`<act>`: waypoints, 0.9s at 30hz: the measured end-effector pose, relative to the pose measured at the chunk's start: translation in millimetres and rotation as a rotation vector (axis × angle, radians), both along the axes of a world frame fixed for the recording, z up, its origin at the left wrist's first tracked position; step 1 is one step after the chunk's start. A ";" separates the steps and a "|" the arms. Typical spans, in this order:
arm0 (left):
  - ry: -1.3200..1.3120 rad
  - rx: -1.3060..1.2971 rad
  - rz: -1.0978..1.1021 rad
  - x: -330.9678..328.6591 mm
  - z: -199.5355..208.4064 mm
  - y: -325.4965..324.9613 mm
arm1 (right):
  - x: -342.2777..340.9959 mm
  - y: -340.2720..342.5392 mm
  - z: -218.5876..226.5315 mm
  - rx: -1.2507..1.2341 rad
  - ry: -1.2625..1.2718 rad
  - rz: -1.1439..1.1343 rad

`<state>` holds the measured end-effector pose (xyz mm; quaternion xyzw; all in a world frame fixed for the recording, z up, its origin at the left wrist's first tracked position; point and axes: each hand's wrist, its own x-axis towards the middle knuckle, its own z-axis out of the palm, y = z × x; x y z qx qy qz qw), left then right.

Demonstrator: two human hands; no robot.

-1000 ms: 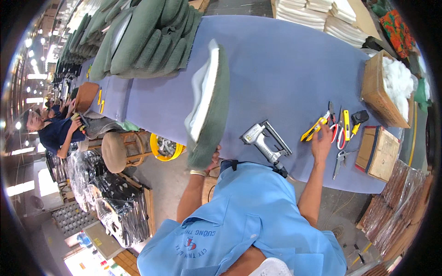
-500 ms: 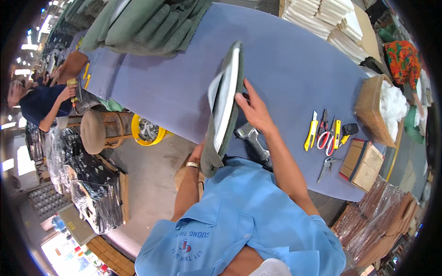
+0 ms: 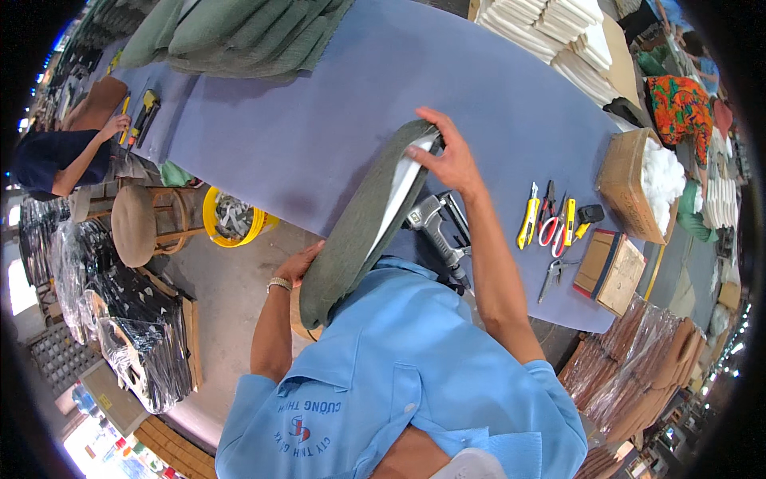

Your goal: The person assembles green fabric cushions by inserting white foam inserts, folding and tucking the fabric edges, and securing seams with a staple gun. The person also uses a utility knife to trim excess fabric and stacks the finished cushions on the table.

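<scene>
A dark green fabric-covered seat pad (image 3: 351, 223) with a white inner face (image 3: 404, 188) stands tilted between my hands at the near table edge. My left hand (image 3: 303, 262) grips its lower left side, its fingertips partly hidden behind the fabric. My right hand (image 3: 452, 157) holds the far upper end, thumb on the white inner side and fingers over the outer edge. Just right of the pad, a grey staple gun (image 3: 433, 226) lies on the table near my right forearm.
Cutters, pliers and red-handled scissors (image 3: 550, 232) lie at the right, by a carton of white stuffing (image 3: 628, 185) and a small box (image 3: 610, 271). Green pads (image 3: 247, 40) are piled far left; a yellow bucket (image 3: 257, 226) stands below. A co-worker's hand (image 3: 116, 126) holds a tool.
The pad has turned from nearly edge-on, showing more of its green outer side. My left hand has moved out to the left; my right hand has risen to the pad's far end.
</scene>
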<state>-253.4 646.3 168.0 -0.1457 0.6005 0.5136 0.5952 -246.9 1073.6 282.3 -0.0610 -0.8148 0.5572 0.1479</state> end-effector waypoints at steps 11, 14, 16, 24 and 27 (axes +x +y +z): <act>1.458 0.182 -0.315 -38.3 176.2 160.8 | 21.2 15.3 -2.3 -0.233 -0.149 -0.076; 1.706 0.300 -0.546 -26.2 210.0 227.1 | 19.0 26.4 -4.0 -0.250 -0.194 -0.031; 1.662 0.184 -0.610 -27.0 191.9 254.9 | 14.2 30.9 -7.7 -0.325 -0.211 -0.025; 1.434 0.036 -0.537 -51.5 147.6 279.6 | 10.0 24.2 -18.0 -0.523 -0.194 -0.184; 1.506 0.021 -0.601 -58.5 144.6 290.1 | 9.7 30.5 -26.1 -0.574 -0.160 -0.138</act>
